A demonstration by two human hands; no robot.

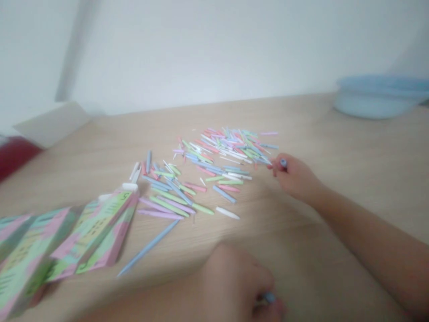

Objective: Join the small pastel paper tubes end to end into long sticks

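Near the bottom edge, my left hand (239,281) is closed around a light blue pen part (269,297); only its end shows and the hand is blurred. My right hand (295,176) is at the right side of a pile of pastel pen parts (231,145), its fingertips touching or just beside it. A blue pen part (283,163) pokes out of this closed hand. Closer to me lie more loose caps and barrels (170,197) in blue, green, purple, pink and white. A long blue pen (147,248) lies alone on the table, left of my left hand.
Several pastel patterned boxes (90,232) lie at the left, one with white pieces at its end. A blue plastic basin (378,96) stands at the back right. A pale box flap (52,123) and a red object (16,156) are at the far left. A white wall (208,49) rises behind the wooden table (301,120).
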